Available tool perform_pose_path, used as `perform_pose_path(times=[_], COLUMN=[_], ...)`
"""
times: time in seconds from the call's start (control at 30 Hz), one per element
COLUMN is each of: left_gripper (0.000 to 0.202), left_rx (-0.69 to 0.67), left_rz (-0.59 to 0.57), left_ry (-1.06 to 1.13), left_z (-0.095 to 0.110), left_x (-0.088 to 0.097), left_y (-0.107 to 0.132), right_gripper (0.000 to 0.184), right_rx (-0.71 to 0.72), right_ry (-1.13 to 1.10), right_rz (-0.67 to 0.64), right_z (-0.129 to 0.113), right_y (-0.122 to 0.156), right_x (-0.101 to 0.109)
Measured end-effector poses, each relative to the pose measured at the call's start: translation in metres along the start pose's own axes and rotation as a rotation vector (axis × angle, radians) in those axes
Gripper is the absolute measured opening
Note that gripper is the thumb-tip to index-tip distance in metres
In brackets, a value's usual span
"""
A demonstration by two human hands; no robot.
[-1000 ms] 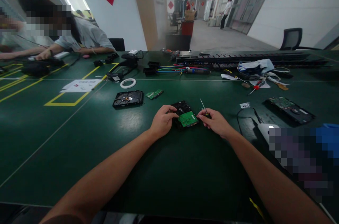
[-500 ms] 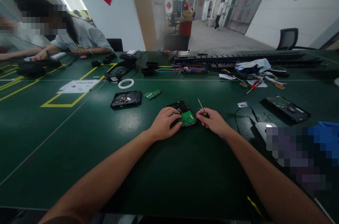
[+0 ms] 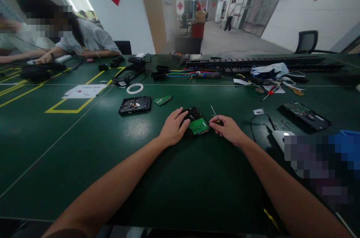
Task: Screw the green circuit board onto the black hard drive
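A black hard drive (image 3: pixel 193 115) lies on the green table (image 3: pixel 180 178) with its green circuit board (image 3: pixel 199 126) facing up. My left hand (image 3: pixel 172 129) rests on the drive's left side, fingers lying over its edge and holding it steady. My right hand (image 3: pixel 227 130) sits just right of the drive, fingers pinched round a thin screwdriver (image 3: pixel 215 112) whose shaft points up and away from me.
A second hard drive (image 3: pixel 135 104) and a loose green board (image 3: pixel 163 100) lie to the left, a third drive (image 3: pixel 304 115) to the right. Cables, a tape ring (image 3: pixel 135 88), tools and a paper sheet (image 3: pixel 84 91) fill the far side. A person (image 3: pixel 84 39) works at far left.
My left hand has shifted a little on the drive, fingers now stretched further over its top left edge. The right hand and screwdriver have barely moved.
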State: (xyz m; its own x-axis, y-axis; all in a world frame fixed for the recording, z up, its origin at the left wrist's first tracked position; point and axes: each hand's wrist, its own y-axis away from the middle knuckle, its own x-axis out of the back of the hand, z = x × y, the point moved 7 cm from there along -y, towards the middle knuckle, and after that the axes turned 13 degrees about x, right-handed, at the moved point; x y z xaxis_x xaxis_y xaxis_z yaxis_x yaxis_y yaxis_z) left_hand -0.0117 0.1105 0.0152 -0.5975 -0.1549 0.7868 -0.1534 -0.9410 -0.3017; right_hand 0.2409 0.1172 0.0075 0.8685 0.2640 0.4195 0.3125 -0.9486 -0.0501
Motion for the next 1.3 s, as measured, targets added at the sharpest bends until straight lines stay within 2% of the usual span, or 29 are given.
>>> perform_pose_path(times=[0.1,0.2,0.43,0.67,0.83,0.93,1.07,1.3], left_gripper=[0.053,0.058,0.051,0.033,0.02,0.02,0.03,0.045], left_rx=[-0.016,-0.013,-0.041,-0.054,-0.029,-0.048,-0.057,-0.031], left_rz=[-0.044,-0.041,-0.011,0.101,0.185,0.143,0.056,0.013], left_ry=[-0.02,-0.051,-0.074,-0.123,-0.145,-0.154,-0.147,-0.031], left_z=[0.002,0.003,0.006,0.01,0.018,0.019,0.015,0.012], left_x=[-0.003,-0.003,-0.002,0.002,0.011,0.016,0.017,0.018], left_y=[0.0,0.0,-0.001,0.001,0.013,0.024,0.036,0.03], right_gripper=[0.024,0.022,0.024,0.025,0.026,0.027,0.025,0.014], right_rx=[0.014,0.036,0.027,0.025,0.02,0.042,0.079,0.213], right_ry=[0.01,0.004,-0.005,-0.072,-0.088,-0.017,0.102,0.312], right_rz=[-0.004,-0.006,-0.009,0.017,0.075,0.112,0.048,-0.022], right_z=[-0.001,-0.004,-0.004,-0.002,-0.007,-0.017,-0.032,-0.059], right_y=[0.001,0.001,0.0,-0.001,0.001,0.003,0.006,0.011], right_x=[0.0,-0.001,0.0,0.0,0.005,0.01,0.004,-0.018])
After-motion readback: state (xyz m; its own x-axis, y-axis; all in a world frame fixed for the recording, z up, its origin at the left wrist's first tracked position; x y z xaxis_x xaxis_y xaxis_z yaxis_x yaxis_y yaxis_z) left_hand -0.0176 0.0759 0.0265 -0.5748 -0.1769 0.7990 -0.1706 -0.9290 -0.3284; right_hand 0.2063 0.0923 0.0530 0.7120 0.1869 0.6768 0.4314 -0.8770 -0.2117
